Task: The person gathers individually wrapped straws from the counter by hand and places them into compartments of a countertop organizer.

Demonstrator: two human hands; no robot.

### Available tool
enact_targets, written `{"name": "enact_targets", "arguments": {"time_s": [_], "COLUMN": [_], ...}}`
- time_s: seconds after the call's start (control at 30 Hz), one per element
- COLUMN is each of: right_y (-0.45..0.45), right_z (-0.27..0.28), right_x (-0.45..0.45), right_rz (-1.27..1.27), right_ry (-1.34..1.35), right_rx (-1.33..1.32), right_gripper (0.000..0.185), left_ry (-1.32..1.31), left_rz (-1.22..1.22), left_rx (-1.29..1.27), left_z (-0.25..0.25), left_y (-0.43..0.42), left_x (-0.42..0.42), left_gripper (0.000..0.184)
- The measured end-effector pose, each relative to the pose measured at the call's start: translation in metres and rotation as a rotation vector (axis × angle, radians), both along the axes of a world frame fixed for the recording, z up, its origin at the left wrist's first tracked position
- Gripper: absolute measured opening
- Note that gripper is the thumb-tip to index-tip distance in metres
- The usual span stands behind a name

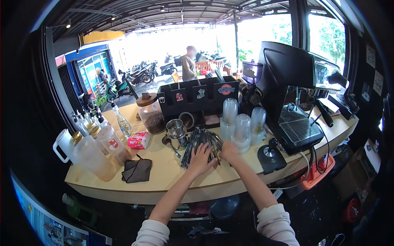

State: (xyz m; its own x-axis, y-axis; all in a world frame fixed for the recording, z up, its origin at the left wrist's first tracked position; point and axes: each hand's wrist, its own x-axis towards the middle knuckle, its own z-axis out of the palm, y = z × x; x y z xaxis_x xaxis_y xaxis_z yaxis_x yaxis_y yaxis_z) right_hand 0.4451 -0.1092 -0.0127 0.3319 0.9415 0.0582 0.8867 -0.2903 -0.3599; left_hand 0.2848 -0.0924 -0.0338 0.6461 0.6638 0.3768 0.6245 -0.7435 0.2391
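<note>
A pile of thin, dark and shiny sticks [187,152], perhaps straws or stirrers, lies on the counter in front of me. My left hand [201,160] rests on top of it with fingers spread. At the pile's right edge, my right hand [228,151] is closed with its fingers curled under; what it holds, if anything, is hidden. Just beyond the right hand stand stacks of clear plastic cups [242,129]. To the left of the pile are a metal ladle-like spoon [167,142] and a metal cup [176,128].
A black espresso machine [287,78] and a tamper on its stand [270,149] are on the right. Leftward are a dark cloth [137,169], a tissue pack [138,140], a plastic pitcher [94,158] and bottles. A black organizer [197,98] spans the back; a person [188,65] stands outside.
</note>
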Motion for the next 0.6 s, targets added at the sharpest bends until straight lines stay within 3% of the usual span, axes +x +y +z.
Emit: {"name": "enact_targets", "arguments": {"time_s": [0.2,0.27,0.37,0.43,0.47,0.5,0.53,0.57,0.6], "right_y": [0.009,0.005,-0.001,-0.008,-0.012,-0.014,-0.015,-0.015,-0.015], "right_z": [-0.022,-0.013,0.002,0.021,0.031,0.035,0.039,0.042,0.045], "right_x": [0.006,0.008,0.004,0.002,0.0,-0.004,-0.008,-0.013,-0.021], "right_rz": [-0.008,0.057,0.072,0.103,0.137,0.139,0.248,0.359,0.363], "right_ry": [-0.022,0.157,0.079,0.122,0.166,0.165,0.341,0.518,0.517], "right_rx": [0.202,0.086,0.226,0.275,0.319,0.322,0.435,0.546,0.546], "right_gripper": [0.03,0.031,0.035,0.036,0.038,0.038,0.038,0.038,0.038], "left_ry": [-0.076,-0.112,-0.317,-0.62,-0.622,-0.853,-1.082,-1.164,-1.167], "left_rz": [-0.062,-0.069,-0.143,-0.185,-0.186,-0.228,-0.268,-0.3,-0.299], "left_rx": [0.001,0.043,-0.029,-0.24,-0.238,-0.424,-0.613,-0.656,-0.653], "left_z": [0.007,0.011,0.015,0.016,0.018,0.02,0.025,0.031,0.038], "left_y": [-0.007,-0.007,-0.006,-0.007,-0.007,-0.008,-0.011,-0.011,-0.01], "left_x": [-0.002,-0.005,-0.008,-0.008,-0.006,-0.003,0.0,0.001,-0.001], "left_gripper": [0.054,0.053,0.048,0.048,0.048,0.046,0.044,0.043,0.043]}}
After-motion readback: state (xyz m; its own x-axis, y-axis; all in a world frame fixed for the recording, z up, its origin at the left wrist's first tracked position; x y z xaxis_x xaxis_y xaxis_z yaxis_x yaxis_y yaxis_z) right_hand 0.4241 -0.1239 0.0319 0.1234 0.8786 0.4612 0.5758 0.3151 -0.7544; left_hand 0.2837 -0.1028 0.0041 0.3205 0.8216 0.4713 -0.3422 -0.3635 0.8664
